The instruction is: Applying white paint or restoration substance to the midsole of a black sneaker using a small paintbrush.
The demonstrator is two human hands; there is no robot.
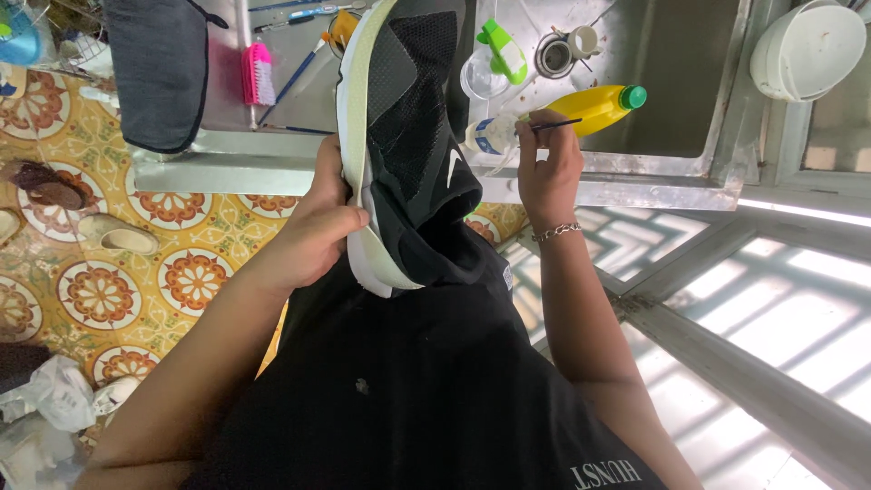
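The black shoe (413, 154) stands on end in front of the sink (671, 82), its pale sole facing left; its toe is cut off by the top edge. The left hand (318, 227) grips the sole. Right of the shoe, the right hand (547, 168) pinches a thin brush (555, 125), its tip hard to make out against the yellow bottle (594, 107).

A black mesh sneaker (413, 145) with a pale, yellowed sole stands on end above a steel sink, gripped along the sole's edge. A thin, dark-handled brush (555, 125), held level, points toward the shoe's upper.
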